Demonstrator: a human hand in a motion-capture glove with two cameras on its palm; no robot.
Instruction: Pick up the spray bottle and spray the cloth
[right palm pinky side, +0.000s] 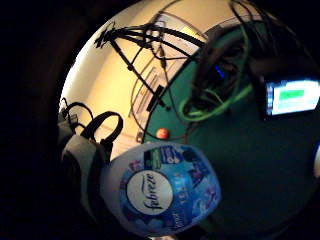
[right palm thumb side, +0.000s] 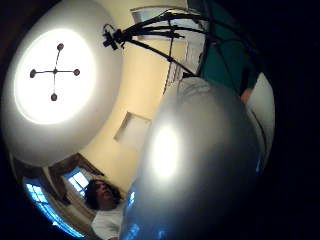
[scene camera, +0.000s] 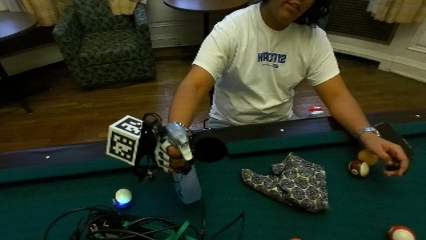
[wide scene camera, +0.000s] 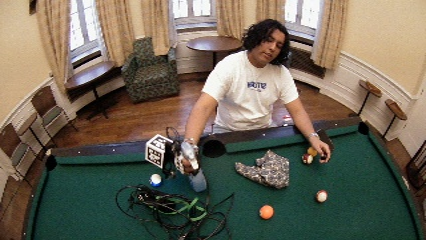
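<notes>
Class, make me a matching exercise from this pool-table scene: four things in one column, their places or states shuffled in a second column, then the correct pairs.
Things
1. pale plastic spray bottle
2. patterned dark-blue folded cloth
3. orange pool ball
4. tangle of black and green cables

Places or states
A. lying alone on the green felt, near the table's near edge
B. heaped on the felt below the gloved right hand
C. held upright in the gloved hand
D. lying crumpled in the middle of the felt

Pairs: 1-C, 2-D, 3-A, 4-B
</notes>
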